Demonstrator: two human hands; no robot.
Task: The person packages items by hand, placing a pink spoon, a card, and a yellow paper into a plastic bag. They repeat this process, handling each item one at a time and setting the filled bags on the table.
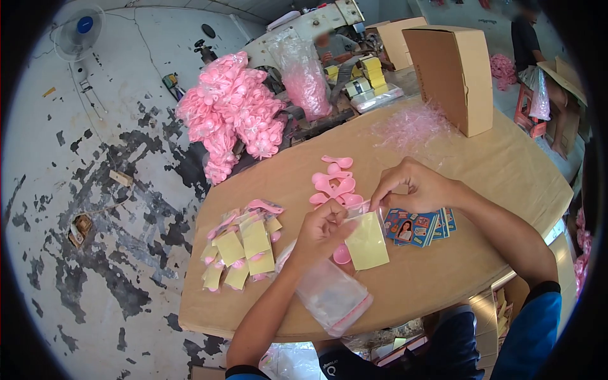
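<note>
Between my two hands is a small clear plastic bag (381,223) with a yellow card (367,244) in it. My left hand (318,233) pinches the bag's left side, and my right hand (411,187) grips its top edge between thumb and fingers. A pink measuring spoon (342,254) shows just left of the card, partly behind my left fingers. Under my left wrist lies a stack of clear plastic bags (332,294). Several loose pink spoons (332,183) lie beyond my hands, and a spread of blue printed cards (415,229) sits below my right hand.
Filled bags with yellow cards (244,247) are piled at the table's left. Bundled pink spoons (234,107) stand past its far edge. A cardboard box (451,79) and shredded pink plastic (418,126) occupy the far right. Two other people (524,38) are in the background.
</note>
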